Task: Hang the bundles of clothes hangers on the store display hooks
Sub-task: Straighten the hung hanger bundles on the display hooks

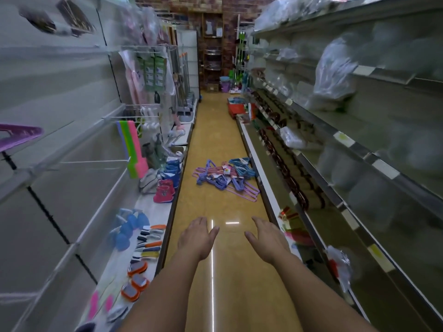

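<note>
- Purple plastic marks the far left: a purple hanger (20,135) is seen on the wall display, well left of the hanger pile and higher up.
- Bare display hooks (96,161) are seen jutting from the left wall panel, left of the pile; a striped green-and-pink item (134,149) is hung just beside them.
- Small children's boots (167,185) are stood on the low left shelf, near the pile's left edge.
- The left hand (196,238) is held out over the yellow floor (215,130), nearer the camera than the pile, fingers straight and apart, with nothing in it.
- The bundles of clothes hangers (225,178), purple, pink and blue with paper labels, are left lying in a heap on the floor, hard against the right shelf base.
- The right hand (266,238) is likewise stretched forward, fingers spread, with nothing held.
- Right of the pile, shelves (359,144) with bagged goods are seen, blurred.
- Progress is judged early: every bundle in sight is yet to be picked up and hung.
</note>
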`<state>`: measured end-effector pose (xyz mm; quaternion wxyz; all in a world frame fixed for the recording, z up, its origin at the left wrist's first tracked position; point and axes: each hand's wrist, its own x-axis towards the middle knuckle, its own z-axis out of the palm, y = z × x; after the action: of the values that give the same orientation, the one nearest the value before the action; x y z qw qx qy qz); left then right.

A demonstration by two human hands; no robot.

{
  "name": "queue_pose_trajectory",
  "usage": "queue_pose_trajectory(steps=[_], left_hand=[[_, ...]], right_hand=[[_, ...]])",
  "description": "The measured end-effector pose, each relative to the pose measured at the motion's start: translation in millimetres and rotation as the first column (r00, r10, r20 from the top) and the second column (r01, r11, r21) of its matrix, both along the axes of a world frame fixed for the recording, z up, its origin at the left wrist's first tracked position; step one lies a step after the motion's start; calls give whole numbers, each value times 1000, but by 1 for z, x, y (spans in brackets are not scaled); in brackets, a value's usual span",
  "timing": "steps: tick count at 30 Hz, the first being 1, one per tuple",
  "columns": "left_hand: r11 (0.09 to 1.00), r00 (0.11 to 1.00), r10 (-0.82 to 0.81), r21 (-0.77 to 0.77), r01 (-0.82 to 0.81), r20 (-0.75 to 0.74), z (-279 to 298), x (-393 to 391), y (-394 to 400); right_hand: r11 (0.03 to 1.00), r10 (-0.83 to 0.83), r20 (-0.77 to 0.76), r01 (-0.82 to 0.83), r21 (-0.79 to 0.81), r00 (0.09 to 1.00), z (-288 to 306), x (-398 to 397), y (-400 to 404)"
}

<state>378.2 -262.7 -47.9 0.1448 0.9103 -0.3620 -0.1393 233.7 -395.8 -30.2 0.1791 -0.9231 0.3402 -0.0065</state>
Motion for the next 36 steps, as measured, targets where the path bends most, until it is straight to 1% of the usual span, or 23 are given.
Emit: queue_pose_trajectory(steps=[2, 9, 12, 18, 24, 32, 36], left_hand=[[1000, 1000, 3, -6, -3, -31, -3, 24, -14], [999, 998, -32, 10, 33, -50, -18, 101, -77], [999, 998, -36, 18, 37, -57, -25, 136, -119], [996, 998, -1, -88, -4, -61, -8, 205, -230], [996, 998, 42, -82, -46, -47, 1, 278, -325], [996, 993, 88, -26, -90, -78, -29, 368, -410], [997, 994, 77, -12, -79, -75, -47, 418, -447]], right_hand=[[1000, -2, -9, 3, 4, 1000, -4, 24, -11], [999, -25, -9, 25, 24, 1000, -19, 97, -74], [999, -29, 6, 29, 17, 1000, -24, 132, -118], [1000, 3, 28, -2, -14, 1000, -12, 215, -226], [1000, 18, 45, -18, 2, 999, -1, 286, -329], [998, 21, 12, -21, 54, 1000, -26, 367, -424], [999, 10, 7, -11, 53, 1000, -39, 413, -468]])
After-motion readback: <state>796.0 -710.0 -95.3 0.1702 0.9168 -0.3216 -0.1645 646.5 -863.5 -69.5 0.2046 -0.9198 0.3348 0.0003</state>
